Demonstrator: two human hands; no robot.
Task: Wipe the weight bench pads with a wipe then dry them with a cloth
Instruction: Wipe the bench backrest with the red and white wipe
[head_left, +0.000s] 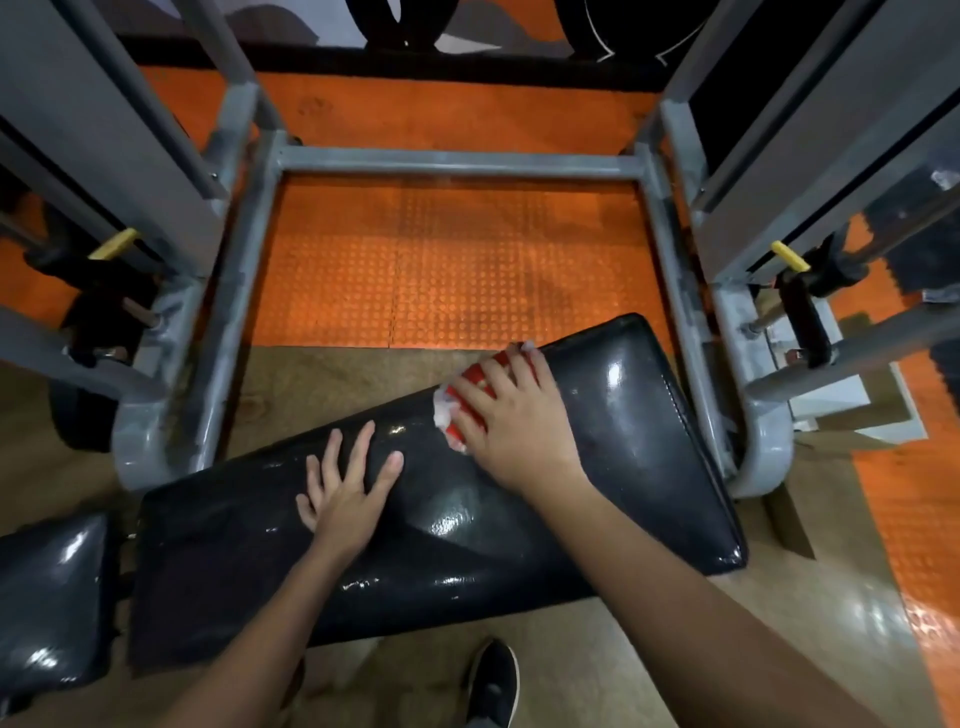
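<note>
**Wiping the glossy back pad**

Nearest, below the back pad, a black shoe (493, 680) stands on a smooth tan floor (810, 623) that shines with reflected light.

The back pad (467, 519) is a long, tapering slab of black vinyl, wet-looking and glossy, with a stitched seam near its wider right end. It lies at a slant, rising toward the right. Left of it, across a narrow gap, sits the seat pad (52, 597), the same shiny black vinyl with rounded corners.

The left hand (345, 499) lies flat on the back pad near its middle, fingers straight and spread, gripping nothing. The right hand (511, 415), up and to the right of it, presses a crumpled red-and-white wipe (465, 397) against the pad's far edge, fingers spread and lightly bent over it.

Beyond the back pad, a grey painted steel frame (457, 163) of square tubing encloses an orange studded rubber mat (447, 260). Yellow tabs (114, 244) stick out from the uprights on both sides.
</note>
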